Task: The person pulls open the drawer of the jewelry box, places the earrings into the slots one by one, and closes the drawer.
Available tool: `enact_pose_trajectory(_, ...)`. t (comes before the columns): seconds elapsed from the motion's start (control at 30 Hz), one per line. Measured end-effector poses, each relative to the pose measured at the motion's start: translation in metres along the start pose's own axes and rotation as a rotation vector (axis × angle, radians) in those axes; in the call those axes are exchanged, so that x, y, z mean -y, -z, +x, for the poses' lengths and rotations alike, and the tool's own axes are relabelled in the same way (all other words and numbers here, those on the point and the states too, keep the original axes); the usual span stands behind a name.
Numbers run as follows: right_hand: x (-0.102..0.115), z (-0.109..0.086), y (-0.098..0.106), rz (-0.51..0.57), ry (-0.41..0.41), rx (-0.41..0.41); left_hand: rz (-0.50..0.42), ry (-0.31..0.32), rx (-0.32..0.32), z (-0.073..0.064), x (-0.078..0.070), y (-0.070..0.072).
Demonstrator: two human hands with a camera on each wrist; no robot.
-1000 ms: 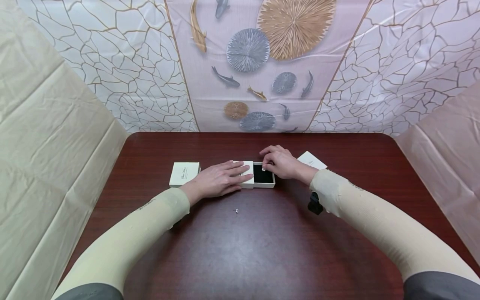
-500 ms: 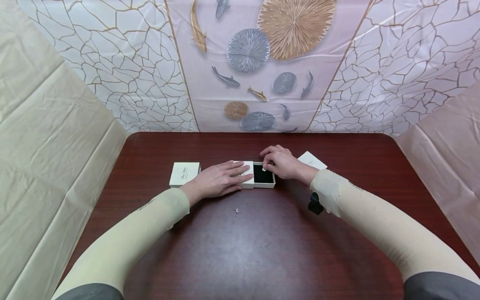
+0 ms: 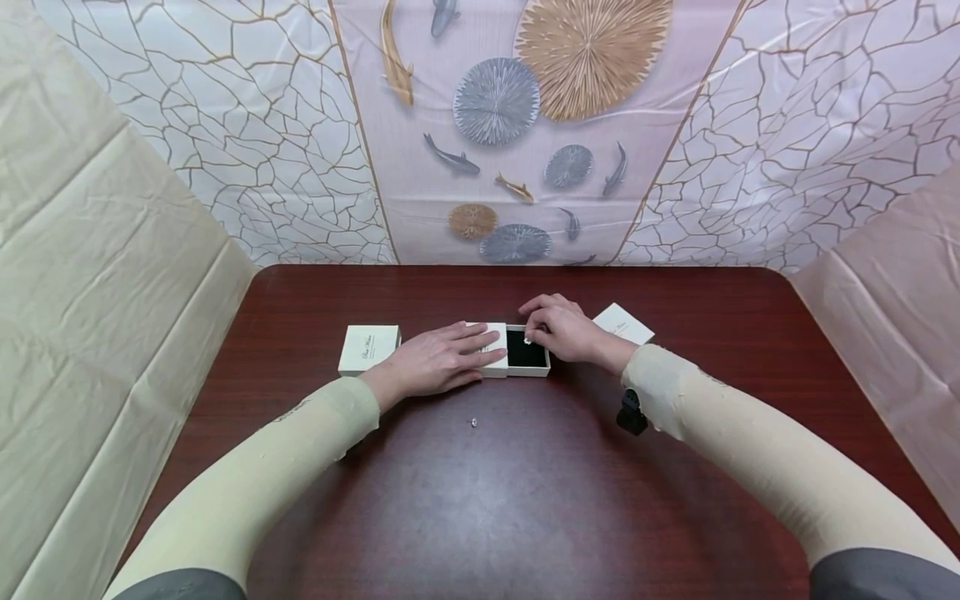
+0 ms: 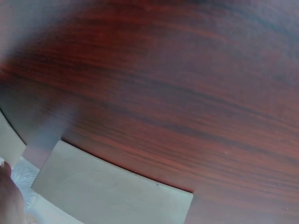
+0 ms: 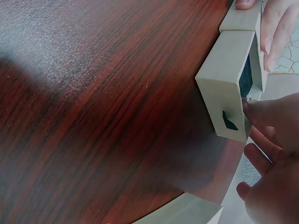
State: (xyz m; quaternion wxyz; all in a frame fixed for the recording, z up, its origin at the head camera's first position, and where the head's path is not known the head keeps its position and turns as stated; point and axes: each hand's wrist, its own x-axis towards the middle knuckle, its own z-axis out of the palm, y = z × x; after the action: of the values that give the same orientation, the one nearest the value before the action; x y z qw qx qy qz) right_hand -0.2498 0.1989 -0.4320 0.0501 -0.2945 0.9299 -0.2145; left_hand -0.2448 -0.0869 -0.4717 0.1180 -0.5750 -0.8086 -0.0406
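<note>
My left hand (image 3: 438,361) lies over the white sleeve of a drawer box (image 3: 495,367), its fingers straight across the top and its thumb at the near side. The box's inner drawer (image 5: 217,88) is slid out to the right, showing a black pad (image 3: 525,350). Over that pad, my right hand (image 3: 564,327) pinches a small silvery earring (image 5: 249,98) between thumb and index finger. The earring is at the pad, but I cannot tell whether it is set in. A second small silvery earring (image 3: 474,422) lies on the table nearer me.
A closed white box (image 3: 369,347) with dark lettering stands left of the left hand. Behind the right wrist is another white item (image 3: 624,323) with print, partly hidden. The dark red wooden table (image 3: 487,517) ends at a patterned curtain (image 3: 300,167).
My right hand and forearm have shifted very slightly toward me, with the earring still pinched over the pad. The left hand and the boxes stay in place.
</note>
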Motion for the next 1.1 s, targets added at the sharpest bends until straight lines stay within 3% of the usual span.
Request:
enact_pose_trajectory(0.53,-0.0014,-0.0035,0.004,0.004,-0.007,0.041,-0.01,0.003,-0.002,-0.0004,0.0002,-0.0016)
enact_pose_trajectory(0.87,-0.004,-0.0047,0.004,-0.077,0.009,0.015,0.001,0.001,-0.005,-0.0008,0.0002,-0.0023)
enact_pose_trajectory(1.1,-0.0027,-0.0037,0.0019,-0.064,0.01,0.012,-0.005,0.006,-0.003,-0.0009,-0.0004,-0.0017)
